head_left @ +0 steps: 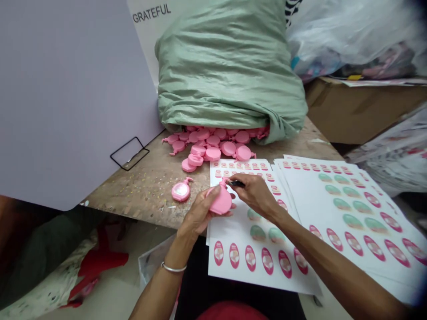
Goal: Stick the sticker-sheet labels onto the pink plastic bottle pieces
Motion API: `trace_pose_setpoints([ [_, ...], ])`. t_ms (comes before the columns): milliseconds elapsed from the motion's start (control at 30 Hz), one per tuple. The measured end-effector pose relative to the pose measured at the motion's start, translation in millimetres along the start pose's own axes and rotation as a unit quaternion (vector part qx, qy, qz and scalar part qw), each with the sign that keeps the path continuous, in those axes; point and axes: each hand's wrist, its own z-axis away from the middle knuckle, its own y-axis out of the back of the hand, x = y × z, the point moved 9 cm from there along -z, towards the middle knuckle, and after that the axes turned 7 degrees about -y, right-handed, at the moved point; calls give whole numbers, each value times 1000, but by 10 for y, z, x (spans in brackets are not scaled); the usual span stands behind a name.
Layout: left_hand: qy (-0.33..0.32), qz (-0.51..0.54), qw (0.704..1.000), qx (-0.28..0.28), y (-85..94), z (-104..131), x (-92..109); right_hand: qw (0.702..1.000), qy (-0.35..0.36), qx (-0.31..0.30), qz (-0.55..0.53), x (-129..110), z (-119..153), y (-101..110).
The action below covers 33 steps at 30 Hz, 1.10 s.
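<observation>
My left hand (200,209) is closed around a round, flat pink toy pump bottle (220,202), its small spout pointing up and away from me. Close to that spout, my right hand (251,189) pinches a slim dark tool (236,183); its exact kind is too small to make out. Under both hands lies a white sticker sheet (230,231) printed with pink ovals and green rounded shapes. To the left, another pink pump bottle (181,191) with a pale label on its face rests on the worktable.
A pile of pink pump bottles (213,153) spills from a green sack (230,66) on the worktable (150,186). More sticker sheets (310,195) lie at right. A grey panel (73,89) stands left; a cardboard box (360,106) sits behind at right.
</observation>
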Motion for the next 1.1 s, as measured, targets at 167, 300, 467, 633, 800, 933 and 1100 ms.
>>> trace_pose_setpoints([
  [167, -25, -5, 991, 131, 365, 237, -96, 987, 55, -130, 81, 194, 1088, -202],
  [300, -16, -7, 985, 173, 628, 384, -139, 975, 73, -143, 151, 452, 1903, -415],
  [467, -36, 2, 980, 198, 664, 472, -29, 984, 87, -115, 105, 281, 1916, -279],
  [633, -57, -18, 971, 231, 642, 560, 86, 958, 201, 88, 183, -228, 1701, 549],
  [800, -3, -15, 986, 166, 394, 449, -237, 906, 256, 145, 303, -210, 1830, 1080],
  [933, 28, -20, 993, 110, 149, 333, -474, 908, 210, 121, 342, 286, 2023, 1215],
  [1100, 21, -64, 994, 88, 45, 250, -517, 890, 114, 239, 372, 744, 2169, 1699],
])
